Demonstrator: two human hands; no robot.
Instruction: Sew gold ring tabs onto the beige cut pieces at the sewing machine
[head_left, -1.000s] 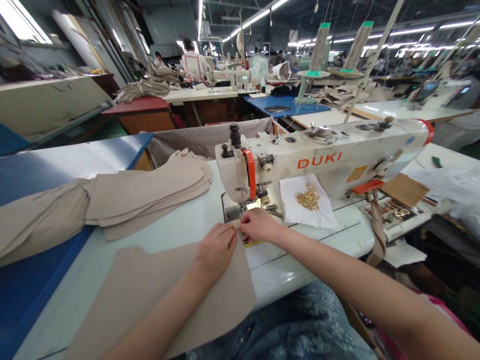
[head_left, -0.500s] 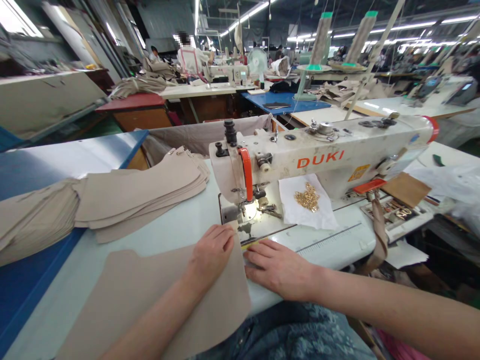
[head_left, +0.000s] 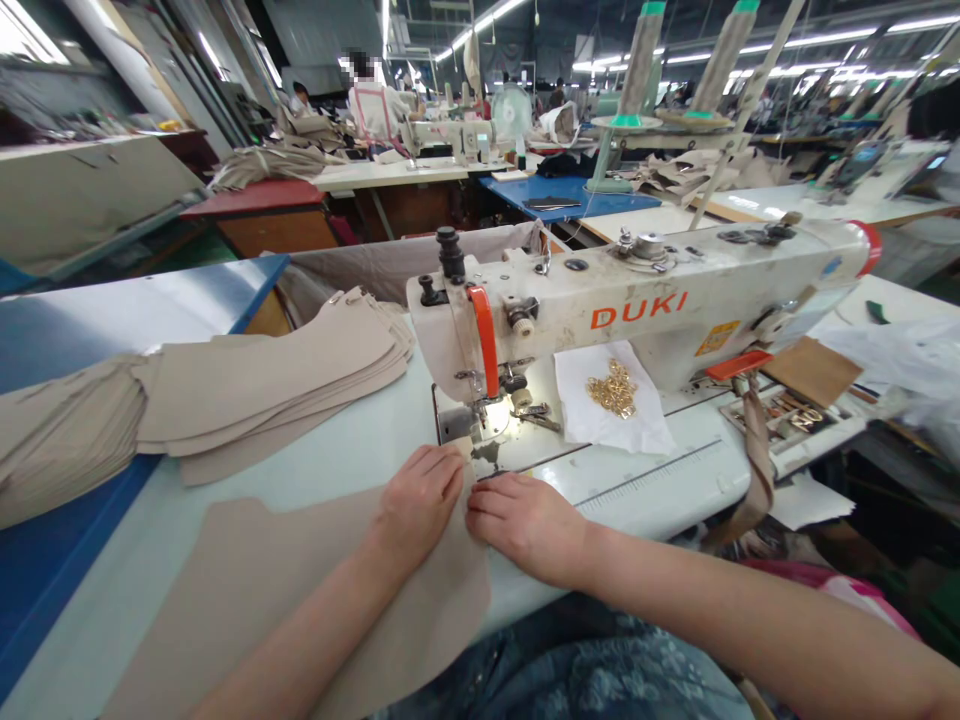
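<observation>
A beige fabric piece (head_left: 285, 580) lies flat on the pale sewing table (head_left: 345, 450), its far corner under the presser foot (head_left: 487, 412) of a white DUKI sewing machine (head_left: 645, 300). My left hand (head_left: 418, 505) rests flat on the fabric just in front of the needle, fingers stretched out. My right hand (head_left: 525, 525) lies palm down at the fabric's right edge, its fingertips touching that edge beside the left hand.
A stack of beige cut pieces (head_left: 255, 385) lies at the left, running onto a blue table (head_left: 90, 320). Gold metal rings (head_left: 613, 390) sit on white paper (head_left: 619, 425) under the machine arm. A tray of small parts (head_left: 795, 415) is at the right. Other workstations and people fill the background.
My right hand left the needle area, came down toward me to the table, then slid left against the fabric's edge. The left hand stayed flat on the fabric.
</observation>
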